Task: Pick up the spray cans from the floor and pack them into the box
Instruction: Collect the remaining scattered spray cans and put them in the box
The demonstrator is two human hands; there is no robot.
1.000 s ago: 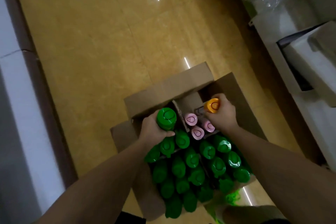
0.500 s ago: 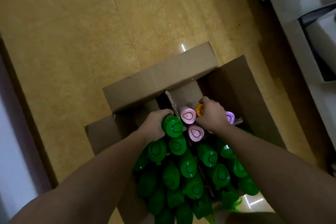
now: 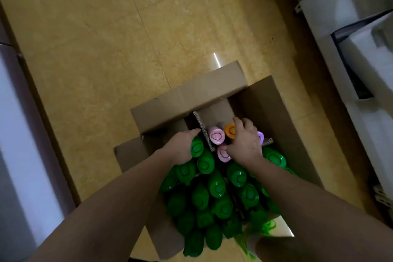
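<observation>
Inside the box [image 3: 282, 112], both hands [image 3: 180, 149] on spray cans [image 3: 230, 130].

The box [image 3: 187, 100] is plain brown cardboard, its divider [image 3: 203, 132] showing a pale corrugated edge. Most of the caps in it are bright green [image 3: 217, 185], glossy, each with a darker ring on top. At the far end stand two pale pink caps [image 3: 216, 135] marked with a dark pink teardrop outline, one orange cap [image 3: 230, 131] and a lilac cap [image 3: 260, 136] half hidden. The floor [image 3: 106, 38] is yellow-tan stone tile, faintly mottled, with thin dark joints and white streaks of reflected light. White cabinets [image 3: 348, 15] run along the floor's right edge.
</observation>
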